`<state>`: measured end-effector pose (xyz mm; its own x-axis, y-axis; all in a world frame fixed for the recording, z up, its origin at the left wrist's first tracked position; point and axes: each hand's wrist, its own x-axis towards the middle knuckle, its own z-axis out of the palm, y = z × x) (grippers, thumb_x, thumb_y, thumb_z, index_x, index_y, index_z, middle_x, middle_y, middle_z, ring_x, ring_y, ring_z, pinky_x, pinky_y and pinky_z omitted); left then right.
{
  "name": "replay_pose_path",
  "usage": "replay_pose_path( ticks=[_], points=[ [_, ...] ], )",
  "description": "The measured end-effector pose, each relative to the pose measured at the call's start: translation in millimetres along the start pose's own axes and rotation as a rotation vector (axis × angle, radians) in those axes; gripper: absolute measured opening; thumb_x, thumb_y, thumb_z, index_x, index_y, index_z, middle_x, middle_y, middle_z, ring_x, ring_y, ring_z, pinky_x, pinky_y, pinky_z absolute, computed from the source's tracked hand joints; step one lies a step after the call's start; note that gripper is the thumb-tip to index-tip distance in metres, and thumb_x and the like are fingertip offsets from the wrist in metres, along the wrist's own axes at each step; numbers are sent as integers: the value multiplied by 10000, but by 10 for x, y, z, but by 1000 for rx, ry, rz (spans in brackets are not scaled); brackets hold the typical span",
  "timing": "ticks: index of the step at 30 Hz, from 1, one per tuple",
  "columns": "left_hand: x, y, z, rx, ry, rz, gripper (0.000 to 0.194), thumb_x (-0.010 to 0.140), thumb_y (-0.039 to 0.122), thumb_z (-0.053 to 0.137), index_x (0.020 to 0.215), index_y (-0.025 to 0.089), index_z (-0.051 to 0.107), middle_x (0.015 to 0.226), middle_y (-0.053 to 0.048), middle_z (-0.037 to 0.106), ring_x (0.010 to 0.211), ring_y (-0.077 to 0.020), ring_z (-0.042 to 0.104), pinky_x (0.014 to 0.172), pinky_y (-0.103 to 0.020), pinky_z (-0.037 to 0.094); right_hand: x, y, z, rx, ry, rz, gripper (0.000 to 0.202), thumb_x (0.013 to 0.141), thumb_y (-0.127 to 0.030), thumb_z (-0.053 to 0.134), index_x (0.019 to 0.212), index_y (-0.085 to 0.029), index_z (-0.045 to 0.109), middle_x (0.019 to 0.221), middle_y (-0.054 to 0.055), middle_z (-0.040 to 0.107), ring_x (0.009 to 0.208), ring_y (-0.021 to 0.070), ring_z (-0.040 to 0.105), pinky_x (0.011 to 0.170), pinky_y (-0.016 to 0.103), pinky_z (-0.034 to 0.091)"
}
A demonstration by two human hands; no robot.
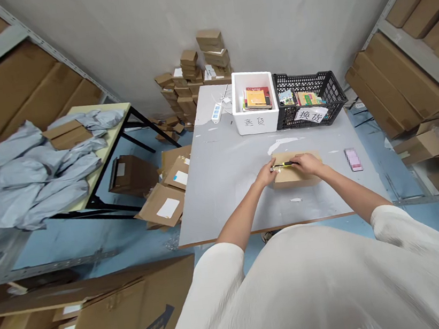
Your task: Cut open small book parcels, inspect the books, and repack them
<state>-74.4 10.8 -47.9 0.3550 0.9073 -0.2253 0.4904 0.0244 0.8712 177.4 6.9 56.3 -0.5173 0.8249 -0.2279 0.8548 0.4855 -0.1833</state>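
A small brown cardboard box (296, 177) lies on the grey table (222, 185), near its front edge. My right hand (306, 164) is closed on a black and yellow cutter (285, 164), held level over the top of the box. My left hand (266, 173) is at the box's left end, fingers pinched by the tip of the cutter; what they grip there is too small to make out.
Behind the box stand a white foam bin (256, 123) and a black crate (312, 117), both with books. A pink stack (353, 160) lies at right, a power strip (217, 112) at back left. Grey parcels (22, 174) cover a side table.
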Motion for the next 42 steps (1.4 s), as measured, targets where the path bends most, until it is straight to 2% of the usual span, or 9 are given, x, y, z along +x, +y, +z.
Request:
replay_pose_path(
  ticks=[7,10,12,15,17,19,22,24,42],
  points=[
    [26,-28,-1,28,-15,-17,830,982,420,724,1726,225,413,1610,-168,602,1131,-286,770,1122,-451,567,-3,-103,-97,-116,-48,-39,359,1151,-307,442,1246,-193,768,1161,143,777,1001,261,695,858,330,417],
    [35,-32,-9,94,0,-8,828,973,446,733,1714,227,434,1576,-170,617,1253,-313,721,1151,-458,542,17,-111,-115,-126,-56,-40,342,1155,-315,458,1254,-192,762,1159,145,774,983,256,700,853,328,412],
    [31,-8,-25,186,17,-22,809,967,420,727,1705,236,449,1634,-178,553,1431,-360,611,1200,-488,496,38,-114,-117,-135,-49,-35,332,1154,-320,472,1248,-194,764,1154,149,773,987,259,704,868,331,412],
    [14,67,-57,340,34,-23,769,954,367,721,1677,260,484,1797,-166,333,1628,-423,369,1275,-556,394,61,-133,-120,-171,-49,-35,331,1147,-291,468,1248,-191,767,1155,157,774,1011,270,708,892,342,418],
    [2,127,-75,400,17,42,779,955,307,693,1693,276,445,1847,-131,237,1693,-409,235,1324,-581,302,62,-155,-124,-197,-55,-38,339,1141,-257,453,1249,-186,766,1163,163,774,1029,274,709,903,349,423],
    [-6,179,-91,417,-24,118,851,962,239,636,1748,291,316,1847,-110,256,1722,-365,168,1355,-595,212,51,-178,-125,-209,-65,-42,339,1130,-218,447,1241,-185,765,1169,165,774,1041,276,711,910,353,426],
    [-9,230,-110,416,-74,133,959,967,212,588,1793,285,106,1811,-129,347,1724,-351,173,1355,-645,133,29,-196,-121,-215,-72,-39,317,1106,-170,470,1228,-183,762,1167,168,773,1047,280,714,916,354,424],
    [-6,247,-119,423,-79,107,981,973,243,604,1795,289,69,1796,-144,374,1722,-372,172,1344,-680,98,18,-192,-117,-215,-75,-41,299,1093,-155,491,1223,-178,760,1159,170,771,1046,282,714,915,353,422],
    [32,263,-142,535,-92,49,866,976,303,647,1747,333,255,1797,-148,369,1700,-433,197,1311,-758,60,-185,205,-21,-201,-48,29,319,1112,-224,497,1175,-188,808,1092,174,777,1006,284,702,873,375,387]
  ],
)
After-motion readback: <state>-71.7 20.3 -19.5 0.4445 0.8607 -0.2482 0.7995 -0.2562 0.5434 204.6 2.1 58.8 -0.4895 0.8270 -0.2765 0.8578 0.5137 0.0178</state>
